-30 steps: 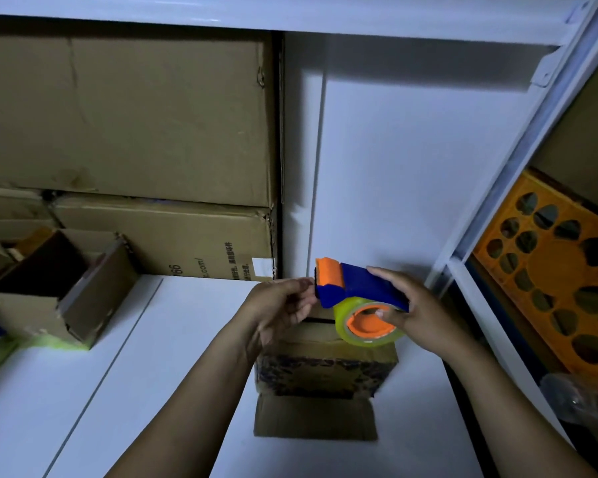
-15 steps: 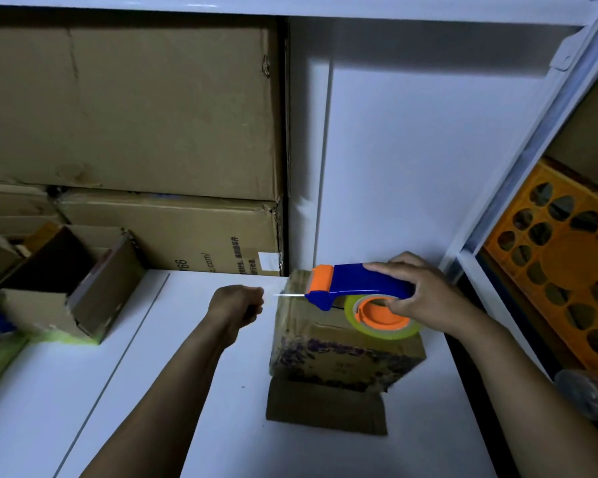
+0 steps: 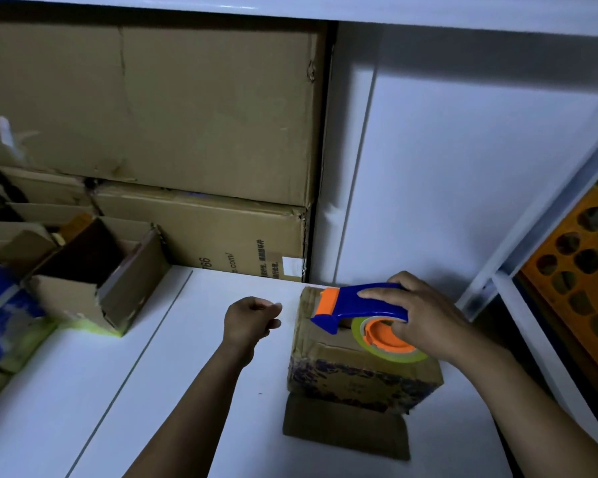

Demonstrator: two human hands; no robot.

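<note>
A small cardboard box (image 3: 359,370) stands on the white shelf (image 3: 187,391), with one flap (image 3: 346,432) folded out toward me. My right hand (image 3: 428,322) grips a blue and orange tape dispenser (image 3: 356,305) holding a roll of clear tape (image 3: 387,339), and the dispenser rests on the box top. My left hand (image 3: 252,319) hovers just left of the box, thumb and forefinger pinched together on the tape end. The strand between hand and dispenser is barely visible.
Large cardboard cartons (image 3: 187,132) are stacked against the back wall. An open cardboard box (image 3: 94,288) sits at the left with blue and green packages (image 3: 7,322) beside it. A white shelf post (image 3: 532,229) and an orange perforated crate (image 3: 580,270) are on the right.
My left hand pulled away leftward from the dispenser's front, drawing out tape. My right hand lowered the dispenser from above the box onto its top.
</note>
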